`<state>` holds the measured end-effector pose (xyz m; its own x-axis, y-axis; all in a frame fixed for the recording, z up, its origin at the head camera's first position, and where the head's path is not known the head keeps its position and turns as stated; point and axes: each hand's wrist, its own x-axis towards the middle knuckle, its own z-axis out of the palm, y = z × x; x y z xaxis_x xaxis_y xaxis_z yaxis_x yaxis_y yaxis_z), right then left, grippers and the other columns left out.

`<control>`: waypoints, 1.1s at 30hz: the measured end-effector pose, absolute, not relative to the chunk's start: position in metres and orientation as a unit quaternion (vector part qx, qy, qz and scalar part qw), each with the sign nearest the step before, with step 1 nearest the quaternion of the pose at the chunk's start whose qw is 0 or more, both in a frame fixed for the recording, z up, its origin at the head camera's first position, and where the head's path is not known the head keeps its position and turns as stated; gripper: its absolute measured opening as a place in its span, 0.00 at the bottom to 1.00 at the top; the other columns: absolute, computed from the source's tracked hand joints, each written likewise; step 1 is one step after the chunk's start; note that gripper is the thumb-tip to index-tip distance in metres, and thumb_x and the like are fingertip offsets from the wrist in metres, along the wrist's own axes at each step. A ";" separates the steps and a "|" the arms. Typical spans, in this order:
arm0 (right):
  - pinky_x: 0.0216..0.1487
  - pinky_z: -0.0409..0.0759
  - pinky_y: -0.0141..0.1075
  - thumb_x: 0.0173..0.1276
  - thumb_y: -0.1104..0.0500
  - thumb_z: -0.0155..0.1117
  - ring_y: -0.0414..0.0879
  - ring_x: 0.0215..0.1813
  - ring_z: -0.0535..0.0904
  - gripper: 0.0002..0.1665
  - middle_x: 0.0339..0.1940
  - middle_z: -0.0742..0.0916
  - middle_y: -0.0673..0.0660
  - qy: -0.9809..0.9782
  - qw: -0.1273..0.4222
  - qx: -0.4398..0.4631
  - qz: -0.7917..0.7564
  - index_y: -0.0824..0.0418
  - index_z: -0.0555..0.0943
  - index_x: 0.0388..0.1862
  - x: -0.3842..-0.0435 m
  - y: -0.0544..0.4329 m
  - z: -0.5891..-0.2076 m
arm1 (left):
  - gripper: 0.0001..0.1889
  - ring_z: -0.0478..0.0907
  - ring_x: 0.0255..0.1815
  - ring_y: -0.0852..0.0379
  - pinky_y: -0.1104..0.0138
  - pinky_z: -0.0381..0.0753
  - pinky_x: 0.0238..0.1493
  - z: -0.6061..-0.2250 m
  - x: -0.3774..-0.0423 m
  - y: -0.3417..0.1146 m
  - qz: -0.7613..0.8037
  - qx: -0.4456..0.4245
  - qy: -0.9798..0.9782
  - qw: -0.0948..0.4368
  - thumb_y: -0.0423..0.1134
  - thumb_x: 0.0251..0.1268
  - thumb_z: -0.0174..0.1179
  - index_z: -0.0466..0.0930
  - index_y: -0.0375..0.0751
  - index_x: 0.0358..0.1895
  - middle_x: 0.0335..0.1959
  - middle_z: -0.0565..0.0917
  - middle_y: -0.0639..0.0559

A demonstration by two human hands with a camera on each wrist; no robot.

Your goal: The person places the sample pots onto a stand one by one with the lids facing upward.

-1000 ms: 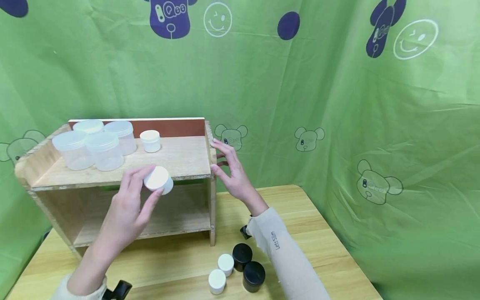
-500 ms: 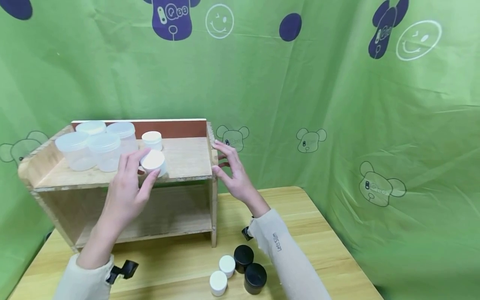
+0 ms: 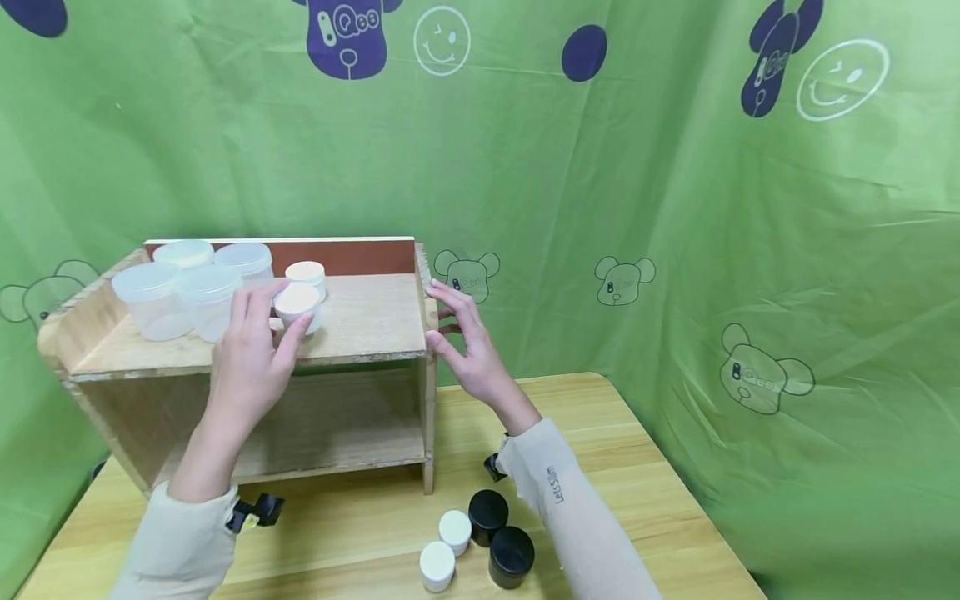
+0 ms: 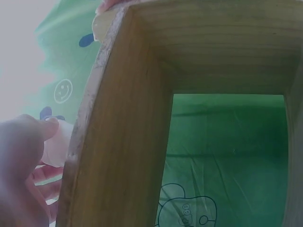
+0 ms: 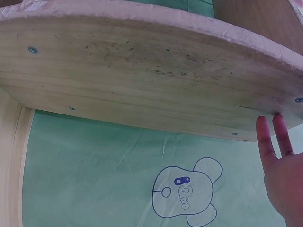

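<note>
1. Raised and carried inward since a second ago, the white-lidded jar [image 3: 298, 303] is now over the upper shelf board [image 3: 367, 321], lid facing up.
2. Pinched between thumb and fingers of the left hand [image 3: 249, 357], it lies at the fingertips, right of and beyond the palm, its squat axis roughly upright.
3. Just behind it stands a small white jar [image 3: 306, 272]; whether the two touch, or the held base meets the board, I cannot tell.
4. Farther off, the right hand [image 3: 471, 348] has its fingers against the side panel [image 5: 142, 66], holding no jar; the left is nearer.
</note>
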<state>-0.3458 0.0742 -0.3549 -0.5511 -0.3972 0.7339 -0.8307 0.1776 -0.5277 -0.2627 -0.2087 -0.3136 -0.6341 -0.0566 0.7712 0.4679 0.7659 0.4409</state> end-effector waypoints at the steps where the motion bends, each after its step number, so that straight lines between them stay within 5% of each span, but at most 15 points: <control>1: 0.63 0.81 0.50 0.79 0.34 0.51 0.56 0.62 0.75 0.40 0.83 0.63 0.53 -0.735 0.222 0.417 0.486 0.53 0.61 0.80 -0.346 0.074 -0.355 | 0.25 0.78 0.43 0.40 0.52 0.74 0.35 -0.314 -0.264 -0.209 -0.325 -0.118 -0.845 0.408 0.40 0.75 0.62 0.71 0.33 0.69 0.56 0.72 0.34; 9: 0.63 0.81 0.52 0.78 0.31 0.50 0.56 0.62 0.75 0.43 0.83 0.63 0.53 -0.737 0.217 0.414 0.489 0.54 0.61 0.80 -0.347 0.074 -0.356 | 0.25 0.82 0.47 0.35 0.44 0.81 0.48 -0.313 -0.273 -0.209 -0.341 -0.094 -0.844 0.402 0.41 0.76 0.61 0.71 0.30 0.67 0.57 0.73 0.32; 25: 0.63 0.81 0.50 0.80 0.42 0.54 0.56 0.62 0.75 0.36 0.83 0.63 0.54 -0.730 0.220 0.422 0.490 0.54 0.62 0.80 -0.348 0.074 -0.357 | 0.26 0.81 0.45 0.33 0.41 0.80 0.47 -0.309 -0.279 -0.206 -0.324 -0.054 -0.862 0.386 0.43 0.75 0.62 0.71 0.30 0.68 0.58 0.74 0.32; 33: 0.63 0.81 0.48 0.79 0.33 0.50 0.56 0.62 0.75 0.41 0.83 0.63 0.54 -0.739 0.218 0.412 0.486 0.54 0.61 0.80 -0.347 0.074 -0.355 | 0.26 0.78 0.43 0.32 0.39 0.78 0.45 -0.308 -0.281 -0.205 -0.319 -0.043 -0.867 0.380 0.43 0.76 0.61 0.71 0.30 0.68 0.59 0.74 0.31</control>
<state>-0.3471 0.0737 -0.3550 -0.5662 -0.3965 0.7226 -0.8206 0.1886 -0.5395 -0.2808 -0.2054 -0.3078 -0.7070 -0.1672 0.6871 0.3177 0.7929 0.5199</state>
